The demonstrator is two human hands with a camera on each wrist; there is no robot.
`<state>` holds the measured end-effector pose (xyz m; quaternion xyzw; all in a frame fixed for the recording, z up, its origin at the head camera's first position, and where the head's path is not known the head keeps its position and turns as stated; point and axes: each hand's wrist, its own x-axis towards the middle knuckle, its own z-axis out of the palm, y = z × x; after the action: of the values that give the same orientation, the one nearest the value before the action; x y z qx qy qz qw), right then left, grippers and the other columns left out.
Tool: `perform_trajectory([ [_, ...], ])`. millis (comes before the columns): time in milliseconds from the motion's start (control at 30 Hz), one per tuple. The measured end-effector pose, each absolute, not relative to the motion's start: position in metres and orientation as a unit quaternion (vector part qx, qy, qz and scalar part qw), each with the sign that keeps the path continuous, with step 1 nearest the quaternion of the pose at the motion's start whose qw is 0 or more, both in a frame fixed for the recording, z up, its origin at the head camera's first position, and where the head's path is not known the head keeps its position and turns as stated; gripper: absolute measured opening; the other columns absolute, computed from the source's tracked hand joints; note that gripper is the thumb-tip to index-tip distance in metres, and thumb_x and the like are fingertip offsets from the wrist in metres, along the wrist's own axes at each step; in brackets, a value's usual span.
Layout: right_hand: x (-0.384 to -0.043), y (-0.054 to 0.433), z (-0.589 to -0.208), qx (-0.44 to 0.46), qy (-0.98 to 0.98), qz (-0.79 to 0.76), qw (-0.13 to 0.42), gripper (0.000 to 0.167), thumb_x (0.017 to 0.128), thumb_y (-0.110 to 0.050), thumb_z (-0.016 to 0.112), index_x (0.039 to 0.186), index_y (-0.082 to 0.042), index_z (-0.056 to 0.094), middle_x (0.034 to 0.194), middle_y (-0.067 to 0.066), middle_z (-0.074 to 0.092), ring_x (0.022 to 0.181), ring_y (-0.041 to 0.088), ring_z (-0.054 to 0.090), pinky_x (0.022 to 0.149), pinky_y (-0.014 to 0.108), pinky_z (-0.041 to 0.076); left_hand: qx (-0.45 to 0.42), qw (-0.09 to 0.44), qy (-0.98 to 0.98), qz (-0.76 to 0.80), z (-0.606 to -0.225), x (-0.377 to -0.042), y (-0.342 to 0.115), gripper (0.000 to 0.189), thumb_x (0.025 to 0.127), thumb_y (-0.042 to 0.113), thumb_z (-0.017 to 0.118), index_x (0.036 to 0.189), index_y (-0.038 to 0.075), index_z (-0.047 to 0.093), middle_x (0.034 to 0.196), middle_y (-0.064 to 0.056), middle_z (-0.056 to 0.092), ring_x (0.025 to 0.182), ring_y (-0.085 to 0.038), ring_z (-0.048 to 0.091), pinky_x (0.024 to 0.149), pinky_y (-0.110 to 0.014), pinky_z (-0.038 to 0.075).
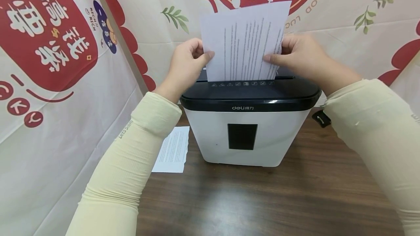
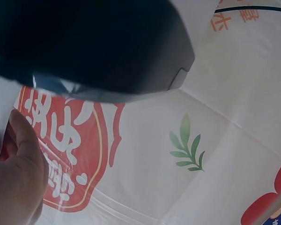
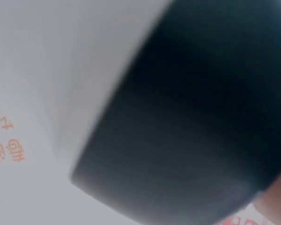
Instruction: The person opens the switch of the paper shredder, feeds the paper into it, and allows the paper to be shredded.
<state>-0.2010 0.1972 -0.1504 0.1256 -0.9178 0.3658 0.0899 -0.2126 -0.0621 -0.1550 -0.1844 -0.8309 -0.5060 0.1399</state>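
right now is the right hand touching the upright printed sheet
Touching. The head view shows it: the right hand pinches the upright printed sheet near its right edge, thumb lying on the printed face.

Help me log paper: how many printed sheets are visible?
2: one held sheet at the machine, another sheet left of it on the table. Others may be hidden.

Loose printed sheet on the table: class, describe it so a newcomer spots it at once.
On the brown table stands a white shredder with black top. Left of it in the head view, partly behind the pale left sleeve, lies the loose printed sheet. Unlike the upper sheet, which the left hand and right hand hold upright at the shredder, it lies flat.
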Motion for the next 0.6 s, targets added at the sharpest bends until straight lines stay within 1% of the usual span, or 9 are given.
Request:
perform_trajectory([
  [100, -0.199, 0.197, -0.153, 0.131, -0.919, 0.361, 0.086, 0.044, 0.092, -0.029, 0.065, 0.132, -0.011, 0.061, 0.123, 0.013, 0.065, 0.099, 0.024, 0.064, 0.089, 0.032, 0.053, -0.189, 0.141, -0.834, -0.500, -0.158, -0.212, -0.063, 0.008, 0.093, 0.008, 0.062, 0.092, 0.002, 0.065, 0.082, -0.007, 0.064, 0.074, -0.015, 0.055, 0.068, -0.023, 0.041],
  [233, -0.198, 0.196, -0.155, 0.140, -0.918, 0.361, 0.082, 0.044, 0.093, -0.026, 0.064, 0.134, -0.012, 0.059, 0.125, 0.013, 0.064, 0.104, 0.029, 0.064, 0.093, 0.046, 0.049, -0.195, 0.144, -0.833, -0.497, -0.161, -0.213, -0.064, 0.007, 0.093, 0.008, 0.062, 0.093, 0.002, 0.066, 0.085, -0.009, 0.065, 0.075, -0.016, 0.057, 0.069, -0.023, 0.042],
  [333, -0.197, 0.195, -0.157, 0.140, -0.919, 0.359, 0.079, 0.044, 0.093, -0.026, 0.063, 0.135, -0.012, 0.058, 0.126, 0.013, 0.063, 0.105, 0.031, 0.063, 0.093, 0.049, 0.049, -0.195, 0.143, -0.833, -0.497, -0.163, -0.213, -0.065, 0.007, 0.093, 0.008, 0.062, 0.090, 0.003, 0.065, 0.085, -0.009, 0.066, 0.075, -0.016, 0.057, 0.068, -0.023, 0.041],
  [433, -0.198, 0.193, -0.158, 0.140, -0.919, 0.359, 0.079, 0.044, 0.093, -0.025, 0.064, 0.134, -0.011, 0.058, 0.125, 0.014, 0.063, 0.105, 0.032, 0.063, 0.093, 0.048, 0.049, -0.197, 0.144, -0.837, -0.489, -0.166, -0.213, -0.066, 0.007, 0.093, 0.008, 0.062, 0.088, 0.003, 0.064, 0.083, -0.008, 0.065, 0.074, -0.015, 0.056, 0.068, -0.023, 0.041],
  [600, -0.199, 0.192, -0.161, 0.145, -0.922, 0.350, 0.076, 0.042, 0.092, -0.022, 0.065, 0.132, -0.009, 0.060, 0.122, 0.016, 0.064, 0.102, 0.034, 0.062, 0.093, 0.050, 0.049, -0.200, 0.137, -0.854, -0.461, -0.171, -0.214, -0.069, 0.013, 0.093, 0.009, 0.063, 0.081, 0.004, 0.060, 0.079, -0.007, 0.062, 0.074, -0.017, 0.053, 0.067, -0.024, 0.042],
])
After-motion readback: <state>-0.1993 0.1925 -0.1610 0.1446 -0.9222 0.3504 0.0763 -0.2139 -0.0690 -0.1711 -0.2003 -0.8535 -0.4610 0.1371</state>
